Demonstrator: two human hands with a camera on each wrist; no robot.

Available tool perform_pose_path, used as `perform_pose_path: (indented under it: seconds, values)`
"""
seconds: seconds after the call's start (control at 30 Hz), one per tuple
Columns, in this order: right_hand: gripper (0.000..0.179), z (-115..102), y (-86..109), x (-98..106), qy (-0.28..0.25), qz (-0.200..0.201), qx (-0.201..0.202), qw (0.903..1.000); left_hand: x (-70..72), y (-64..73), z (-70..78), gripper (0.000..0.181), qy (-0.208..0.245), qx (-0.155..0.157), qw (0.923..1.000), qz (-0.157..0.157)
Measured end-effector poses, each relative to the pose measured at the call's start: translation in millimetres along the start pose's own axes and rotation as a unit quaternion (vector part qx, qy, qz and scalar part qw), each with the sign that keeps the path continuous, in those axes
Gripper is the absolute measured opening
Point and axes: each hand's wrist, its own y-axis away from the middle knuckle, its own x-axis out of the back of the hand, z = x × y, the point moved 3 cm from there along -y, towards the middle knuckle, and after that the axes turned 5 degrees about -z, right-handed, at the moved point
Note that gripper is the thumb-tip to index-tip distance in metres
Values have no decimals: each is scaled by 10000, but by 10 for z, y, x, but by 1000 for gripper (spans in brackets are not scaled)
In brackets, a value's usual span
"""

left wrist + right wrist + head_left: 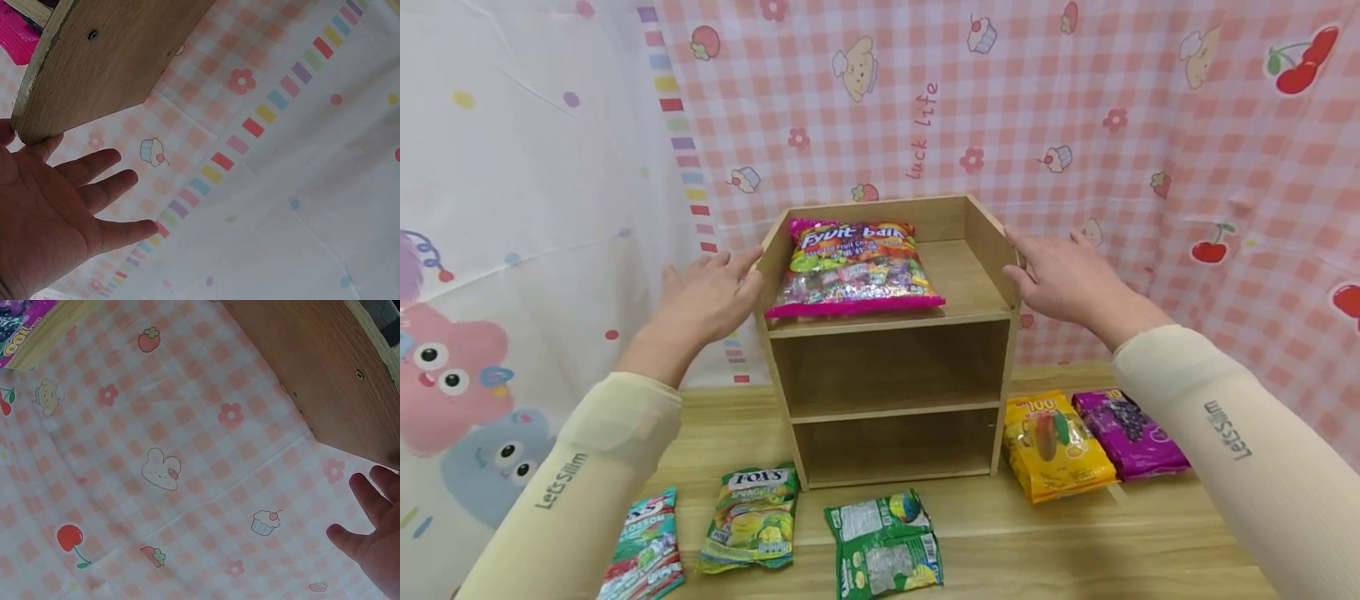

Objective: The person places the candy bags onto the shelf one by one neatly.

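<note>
A small wooden shelf (891, 412) with an open top tray and two compartments stands upright between my hands. On its top lies a shiny pink-edged bag of assorted fruit chews (855, 271). My left hand (706, 296) touches the front of the left side panel (106, 59) with thumb and index finger, the other fingers spread outward. At the opposite side, my right hand (1067, 271) has its index finger and thumb at the right side panel (325, 362). Its fingers are extended, partly cut off in the right wrist view, where contact is hidden.
Before the shelf lie a green candy bag (886, 546), a Fox's spring tea bag (751, 521) and a red-and-teal candy bag (643, 550). Right of it are a yellow candy bag (1056, 450) and a purple candy bag (1129, 435). Patterned cloth (910, 108) hangs behind the wooden table (1022, 550).
</note>
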Motion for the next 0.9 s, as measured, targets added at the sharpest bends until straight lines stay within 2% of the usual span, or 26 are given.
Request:
perform_pose_path:
  seconds: [0.5, 0.9]
  values:
    - [66, 81, 57, -2, -6, 77, 40, 10000, -21, -21, -12, 62, 85, -19, 10000, -21]
    - [70, 176, 100, -28, -87, -9, -32, 10000, -19, -19, -11, 61, 118, -35, 9999, 28]
